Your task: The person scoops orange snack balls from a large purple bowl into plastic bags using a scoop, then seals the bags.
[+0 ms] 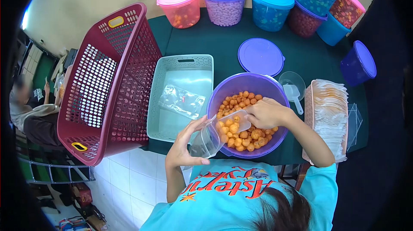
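Note:
A large purple tub holds many round orange snack balls. My right hand is closed over the tub, on the handle of a translucent scoop with several balls in it. Tilted at the tub's left rim is a clear plastic pouch, gripped by my left hand with thumb and fingers on either side. The scoop's front edge meets the pouch's mouth. Most of the scoop handle is hidden in my fist.
Left of the tub stand a pale green basket with a clear plastic bag inside and a tall maroon basket. A purple lid, white scoop and pink tray of packets lie rightward. Lidded tubs line the back; a person sits far left.

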Available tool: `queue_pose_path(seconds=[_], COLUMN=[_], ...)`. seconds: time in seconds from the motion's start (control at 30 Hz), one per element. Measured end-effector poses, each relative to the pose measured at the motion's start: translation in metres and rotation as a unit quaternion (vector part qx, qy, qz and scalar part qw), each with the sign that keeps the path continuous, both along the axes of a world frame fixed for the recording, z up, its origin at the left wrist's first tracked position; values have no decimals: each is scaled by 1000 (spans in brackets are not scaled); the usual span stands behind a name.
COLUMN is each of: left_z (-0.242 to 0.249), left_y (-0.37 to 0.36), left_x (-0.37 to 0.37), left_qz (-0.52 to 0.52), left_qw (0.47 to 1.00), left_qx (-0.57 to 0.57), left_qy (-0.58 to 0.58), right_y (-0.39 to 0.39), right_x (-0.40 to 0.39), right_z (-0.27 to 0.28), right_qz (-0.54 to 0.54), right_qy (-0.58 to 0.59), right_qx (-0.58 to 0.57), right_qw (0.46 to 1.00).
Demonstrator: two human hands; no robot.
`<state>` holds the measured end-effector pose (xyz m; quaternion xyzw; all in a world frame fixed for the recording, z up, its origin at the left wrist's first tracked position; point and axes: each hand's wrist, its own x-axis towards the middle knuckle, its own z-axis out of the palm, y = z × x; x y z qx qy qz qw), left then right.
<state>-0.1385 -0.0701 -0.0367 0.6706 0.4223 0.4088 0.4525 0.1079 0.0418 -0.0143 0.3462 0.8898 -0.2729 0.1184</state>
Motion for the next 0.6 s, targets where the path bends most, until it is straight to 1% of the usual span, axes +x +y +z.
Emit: queue_pose_path(seconds=[0.07,0.1,0.17,0.2,0.27,0.3,0.37,0.4,0.43,0.5,0.53,0.6], left_z=[0,0,1,1,1,1,1,0,0,0,0,0], left_y=[-1,-1,-1,-2,-2,-2,-2,-2,-2,-3,-3,-4], left_x=[0,1,1,1,3,3,4,4,4,4,4,5], left_qz=[-5,-3,-2,0,3,3,9,9,9,11,12,13], left_qw=[1000,1000,1000,1000,1000,1000,1000,1000,1000,1000,1000,1000], left_qx=[8,7,9,9,9,9,7,6,5,5,6,7], left_qy=[5,5,10,10,7,7,8,8,7,6,10,13], right_y=[-1,-1,-3,-6,-17,-21,-25,-24,-20,-12,-12,-12], right_x=[3,6,9,8,4,3,2,2,4,7,6,2], right_z=[1,2,4,3,0,-6,-20,-15,-8,2,0,-5], right_qz=[-13,-12,22,25,40,40,50,50,50,49,51,41], right_qy=[5,4,15,15,9,9,58,45,45,-5,-5,-3], right_qx=[-37,-37,16,16,151,150,242,210,209,34,35,-2], right_qw=[999,999,1000,999,988,988,967,975,976,998,998,999])
